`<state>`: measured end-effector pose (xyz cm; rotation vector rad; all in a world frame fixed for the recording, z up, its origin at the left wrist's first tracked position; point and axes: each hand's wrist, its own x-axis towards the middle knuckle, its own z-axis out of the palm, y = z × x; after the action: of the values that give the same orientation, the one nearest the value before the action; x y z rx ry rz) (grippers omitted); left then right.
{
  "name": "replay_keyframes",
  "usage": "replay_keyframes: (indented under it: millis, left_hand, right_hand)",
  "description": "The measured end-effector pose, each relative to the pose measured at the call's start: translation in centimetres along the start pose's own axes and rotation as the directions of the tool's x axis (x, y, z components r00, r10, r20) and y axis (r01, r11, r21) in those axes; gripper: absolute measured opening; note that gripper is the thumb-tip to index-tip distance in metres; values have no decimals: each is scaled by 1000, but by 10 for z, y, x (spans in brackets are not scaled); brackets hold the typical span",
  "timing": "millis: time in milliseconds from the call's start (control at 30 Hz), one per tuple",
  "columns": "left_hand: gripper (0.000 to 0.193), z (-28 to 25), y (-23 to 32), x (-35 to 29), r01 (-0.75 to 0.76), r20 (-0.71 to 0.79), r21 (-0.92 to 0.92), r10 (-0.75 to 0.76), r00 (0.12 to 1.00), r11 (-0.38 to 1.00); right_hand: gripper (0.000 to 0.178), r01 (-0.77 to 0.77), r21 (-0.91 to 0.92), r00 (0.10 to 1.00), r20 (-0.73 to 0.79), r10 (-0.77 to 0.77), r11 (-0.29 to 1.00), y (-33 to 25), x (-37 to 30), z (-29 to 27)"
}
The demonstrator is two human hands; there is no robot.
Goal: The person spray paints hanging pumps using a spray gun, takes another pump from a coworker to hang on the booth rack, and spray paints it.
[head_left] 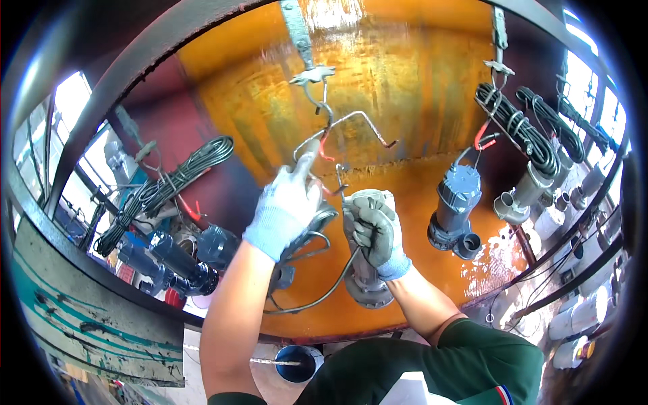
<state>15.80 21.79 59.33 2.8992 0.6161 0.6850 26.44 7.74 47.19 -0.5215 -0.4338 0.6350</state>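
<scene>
My left hand [287,202], in a pale glove with a blue cuff, reaches up to a bent wire hook [361,116] hanging from an overhead hanger. Its index finger is stretched out against the wire, and the thumb stands apart. My right hand [376,233], in a grey-palmed glove, is closed around a thin metal hook [340,177] whose curved tip sticks up beside the fist. Directly below the right fist is a grey pump [368,287], its upper part hidden by the hand. A dark cable [331,290] curves from near the fist toward the lower left.
A dark blue-grey pump [457,206] hangs at right. Farther right, coiled cables [520,128] hang above more pumps. Another cable coil [169,182] and several dark pumps [179,260] are at left. Behind stands an orange-stained panel [418,88]; a dark bucket [297,364] sits below.
</scene>
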Motion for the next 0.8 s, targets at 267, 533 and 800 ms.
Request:
replay_keyframes:
  millis: [267,533,800]
  left_hand:
    - [25,15,-6,25,-108,166,144,84,983,984]
    - [16,22,-3,8,-183,72,-154,196,978,971]
    - [15,11,27,0,-198,102,-353,248,963,914]
  right_hand:
    - [11,2,125,1000,5,-3,992,-23,2,-6]
    - [9,125,54,992,15,-126,991,-29,6,3]
    - [22,160,24,987,-36,-159,987,-28,4,-11]
